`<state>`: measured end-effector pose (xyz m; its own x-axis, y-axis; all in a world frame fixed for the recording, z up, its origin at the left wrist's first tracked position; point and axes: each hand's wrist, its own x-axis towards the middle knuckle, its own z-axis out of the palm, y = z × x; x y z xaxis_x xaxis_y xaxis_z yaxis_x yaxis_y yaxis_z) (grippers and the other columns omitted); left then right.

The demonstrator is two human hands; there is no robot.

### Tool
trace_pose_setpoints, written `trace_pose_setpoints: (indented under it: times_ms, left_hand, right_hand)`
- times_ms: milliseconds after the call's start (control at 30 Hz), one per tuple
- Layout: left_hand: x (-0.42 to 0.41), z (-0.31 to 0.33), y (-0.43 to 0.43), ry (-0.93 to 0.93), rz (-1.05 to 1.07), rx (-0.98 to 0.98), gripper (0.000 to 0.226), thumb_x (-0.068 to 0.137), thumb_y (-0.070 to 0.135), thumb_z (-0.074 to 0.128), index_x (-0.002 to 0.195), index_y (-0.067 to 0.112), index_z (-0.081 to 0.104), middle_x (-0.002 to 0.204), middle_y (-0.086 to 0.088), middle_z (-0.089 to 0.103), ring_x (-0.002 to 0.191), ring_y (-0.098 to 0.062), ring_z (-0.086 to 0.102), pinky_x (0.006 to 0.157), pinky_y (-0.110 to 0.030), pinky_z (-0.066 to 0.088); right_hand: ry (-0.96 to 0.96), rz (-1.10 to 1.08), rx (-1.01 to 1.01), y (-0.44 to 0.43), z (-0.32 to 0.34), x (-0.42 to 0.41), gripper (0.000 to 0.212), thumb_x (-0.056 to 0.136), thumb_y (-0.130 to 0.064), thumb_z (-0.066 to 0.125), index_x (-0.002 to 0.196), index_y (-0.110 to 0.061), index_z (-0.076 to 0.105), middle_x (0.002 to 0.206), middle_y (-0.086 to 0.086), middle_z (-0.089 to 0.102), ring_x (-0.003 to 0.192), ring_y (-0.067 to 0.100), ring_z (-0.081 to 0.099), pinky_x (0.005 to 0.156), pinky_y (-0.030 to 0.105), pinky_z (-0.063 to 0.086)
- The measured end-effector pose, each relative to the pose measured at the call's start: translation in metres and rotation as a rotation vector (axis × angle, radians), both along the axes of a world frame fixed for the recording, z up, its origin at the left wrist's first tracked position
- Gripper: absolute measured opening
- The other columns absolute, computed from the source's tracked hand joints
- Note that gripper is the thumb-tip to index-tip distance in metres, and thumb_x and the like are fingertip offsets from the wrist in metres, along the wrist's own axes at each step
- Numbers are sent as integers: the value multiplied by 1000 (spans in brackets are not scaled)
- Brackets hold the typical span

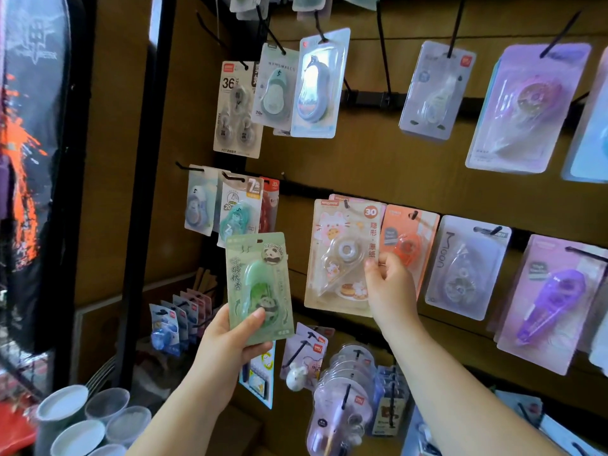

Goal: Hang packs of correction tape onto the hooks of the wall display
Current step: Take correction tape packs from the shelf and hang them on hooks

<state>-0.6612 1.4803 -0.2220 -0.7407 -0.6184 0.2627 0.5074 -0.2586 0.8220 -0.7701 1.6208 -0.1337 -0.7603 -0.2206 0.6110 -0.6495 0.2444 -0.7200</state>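
My left hand grips the bottom of a green panda pack of correction tape, held upright in front of the wall, just below a teal pack on the middle row. My right hand pinches the right edge of a cream pack with a pink cat and a "30" badge, which hangs on a hook of the middle row. An orange pack hangs right behind that hand.
Brown wall display with black hooks carries many hanging packs: white and purple ones to the right, blue ones above. A black post stands left. Grey cups sit at bottom left, more packs hang low.
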Motion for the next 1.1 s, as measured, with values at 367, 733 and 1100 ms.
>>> trace_pose_setpoints:
  times_ms: [367, 733, 1100]
  left_hand:
    - [0, 1, -14, 8, -3, -54, 14, 85, 10, 53, 95, 19, 56, 94, -6, 68, 80, -17, 67, 56, -22, 56]
    - [5, 10, -29, 30, 43, -66, 17, 85, 9, 54, 95, 22, 58, 90, -1, 69, 73, -9, 68, 54, -18, 55]
    - [2, 23, -40, 23, 43, -141, 17, 84, 12, 56, 100, 19, 58, 99, -5, 68, 87, -19, 66, 57, -19, 55]
  right_hand:
    - [-84, -174, 113, -18, 11, -29, 26, 97, -22, 35, 111, -7, 52, 98, 3, 53, 77, 14, 50, 57, 23, 46]
    - [-237, -146, 182, -35, -3, -33, 36, 96, -34, 36, 102, -4, 55, 94, 13, 64, 80, 29, 67, 64, 34, 57]
    - [-539, 134, 857, -45, 2, -3, 47, 92, -48, 38, 85, -6, 58, 76, 8, 66, 63, 19, 62, 61, 29, 53]
